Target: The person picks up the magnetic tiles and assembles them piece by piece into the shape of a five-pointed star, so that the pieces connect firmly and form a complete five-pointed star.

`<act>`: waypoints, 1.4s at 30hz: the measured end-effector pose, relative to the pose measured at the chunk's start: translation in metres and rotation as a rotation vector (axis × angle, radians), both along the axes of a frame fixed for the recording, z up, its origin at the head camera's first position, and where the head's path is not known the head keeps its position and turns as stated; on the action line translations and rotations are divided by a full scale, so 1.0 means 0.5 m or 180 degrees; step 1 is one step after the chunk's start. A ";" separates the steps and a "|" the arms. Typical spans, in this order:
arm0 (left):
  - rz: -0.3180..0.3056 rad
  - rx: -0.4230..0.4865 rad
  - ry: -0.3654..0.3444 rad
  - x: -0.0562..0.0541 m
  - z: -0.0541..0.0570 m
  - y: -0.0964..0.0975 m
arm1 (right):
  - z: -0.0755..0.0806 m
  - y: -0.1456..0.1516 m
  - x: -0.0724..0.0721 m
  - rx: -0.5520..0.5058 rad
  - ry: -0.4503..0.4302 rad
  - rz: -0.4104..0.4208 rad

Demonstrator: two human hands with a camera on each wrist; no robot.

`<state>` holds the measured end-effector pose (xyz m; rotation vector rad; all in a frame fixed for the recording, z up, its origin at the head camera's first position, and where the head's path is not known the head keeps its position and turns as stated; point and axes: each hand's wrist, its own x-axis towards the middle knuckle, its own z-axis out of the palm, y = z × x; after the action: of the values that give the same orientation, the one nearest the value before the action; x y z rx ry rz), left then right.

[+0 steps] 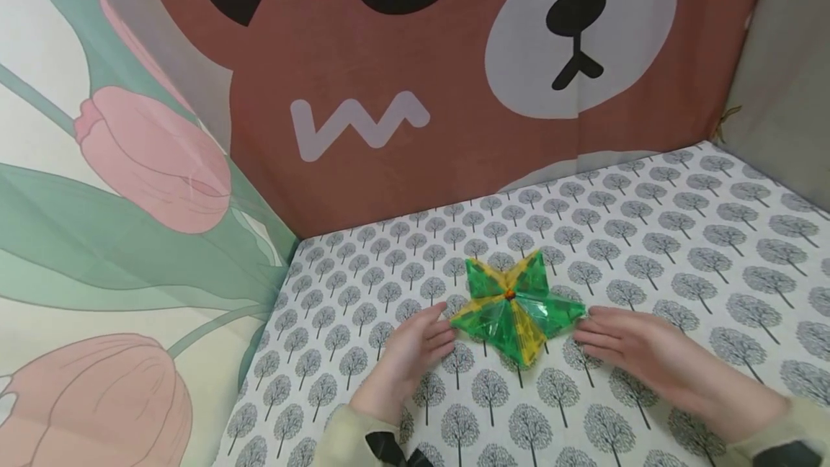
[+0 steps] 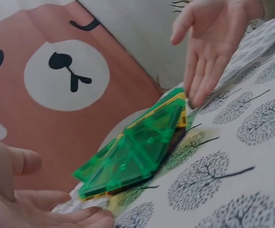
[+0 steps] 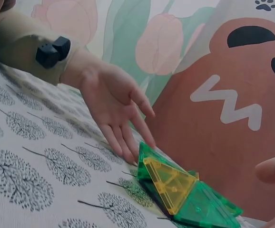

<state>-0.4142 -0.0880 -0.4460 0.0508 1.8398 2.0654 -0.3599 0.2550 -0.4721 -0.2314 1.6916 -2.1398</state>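
A star of green and yellow translucent magnetic tiles (image 1: 499,316) lies on the tree-print cloth, its middle raised, with a small orange spot at the centre in the head view. My left hand (image 1: 418,348) is beside the star's left point, fingers extended and fingertips right at its edge. On the other side my right hand (image 1: 629,344) reaches in with straight fingers, tips at the right point. Both palms face the star in the wrist views, where the left hand (image 3: 116,104) and the right hand (image 2: 213,42) appear with thumbs spread and fingers relaxed.
White cloth with grey trees (image 1: 473,416) covers the surface. A brown bear-print hanging (image 1: 363,186) stands behind it, a tulip-print hanging (image 1: 155,157) rises at the left, and a plain grey hanging (image 1: 791,70) borders the right.
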 end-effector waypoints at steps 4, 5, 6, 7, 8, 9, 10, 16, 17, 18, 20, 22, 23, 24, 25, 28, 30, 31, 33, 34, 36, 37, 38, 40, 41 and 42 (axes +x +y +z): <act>-0.0209 0.0081 0.0005 -0.004 0.000 0.016 | 0.008 -0.014 -0.004 -0.0161 0.0032 -0.0081; -0.0224 0.0068 0.0021 -0.003 0.000 0.020 | 0.009 -0.017 -0.005 -0.0179 0.0020 -0.0117; -0.0214 0.0059 0.0017 -0.002 0.000 0.023 | 0.011 -0.020 -0.005 -0.0193 0.0002 -0.0145; -0.0207 0.0041 0.0020 -0.002 0.000 0.025 | 0.012 -0.022 -0.005 -0.0202 -0.0008 -0.0162; -0.0191 0.0021 0.0015 -0.001 -0.001 0.027 | 0.013 -0.024 -0.005 -0.0200 0.0002 -0.0179; -0.0169 -0.0004 0.0019 0.000 -0.001 0.027 | 0.014 -0.025 -0.005 -0.0190 0.0030 -0.0181; -0.0148 -0.0026 0.0018 0.001 -0.002 0.028 | 0.014 -0.026 -0.005 -0.0172 0.0053 -0.0185; -0.0114 -0.0065 0.0084 0.012 -0.006 0.025 | 0.016 -0.033 -0.010 0.0056 0.0125 -0.0179; -0.0121 -0.0060 0.0094 0.015 -0.007 0.025 | 0.018 -0.034 -0.012 0.0096 0.0120 -0.0168; -0.0111 -0.0052 0.0092 0.018 -0.009 0.025 | 0.020 -0.036 -0.015 0.0116 0.0122 -0.0149; -0.0111 -0.0044 0.0100 0.023 -0.012 0.026 | 0.024 -0.039 -0.023 0.0131 0.0083 -0.0136; -0.0110 -0.0019 0.0100 0.029 -0.014 0.030 | 0.029 -0.041 -0.033 0.0105 0.0081 -0.0108; -0.0095 -0.0001 0.0085 0.033 -0.015 0.032 | 0.032 -0.042 -0.039 0.0104 0.0084 -0.0104; -0.0086 0.0015 0.0071 0.036 -0.016 0.034 | 0.034 -0.041 -0.045 0.0120 0.0083 -0.0111; -0.0100 0.0039 0.0048 0.039 -0.017 0.037 | 0.035 -0.041 -0.051 0.0154 0.0083 -0.0118; -0.0101 0.0155 0.0001 0.049 -0.018 0.045 | 0.039 -0.039 -0.072 0.0273 0.0128 -0.0138; -0.0137 0.0226 -0.0016 0.055 -0.019 0.051 | 0.041 -0.037 -0.086 0.0336 0.0138 -0.0154; -0.0169 0.0248 -0.0011 0.058 -0.020 0.054 | 0.042 -0.036 -0.093 0.0327 0.0154 -0.0157; -0.0254 0.0261 0.0029 0.063 -0.021 0.060 | 0.044 -0.034 -0.106 0.0292 0.0186 -0.0178; -0.0289 0.0277 0.0034 0.066 -0.022 0.063 | 0.045 -0.033 -0.112 0.0278 0.0196 -0.0185; -0.0373 0.0280 0.0062 0.071 -0.023 0.067 | 0.047 -0.031 -0.122 0.0245 0.0216 -0.0211; -0.0404 0.0288 0.0071 0.072 -0.025 0.069 | 0.047 -0.031 -0.126 0.0226 0.0222 -0.0224; -0.0429 0.0289 0.0079 0.073 -0.025 0.070 | 0.048 -0.030 -0.129 0.0220 0.0220 -0.0237; -0.0447 0.0295 0.0085 0.076 -0.027 0.072 | 0.048 -0.030 -0.134 0.0204 0.0207 -0.0249; -0.0457 0.0291 0.0091 0.076 -0.028 0.072 | 0.047 -0.030 -0.135 0.0191 0.0203 -0.0259; -0.0453 0.0300 0.0090 0.076 -0.029 0.072 | 0.047 -0.030 -0.137 0.0181 0.0200 -0.0268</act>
<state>-0.3761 -0.0519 -0.4604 0.2298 1.7014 2.0605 -0.4283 0.2400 -0.4488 -0.2168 1.8250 -2.1618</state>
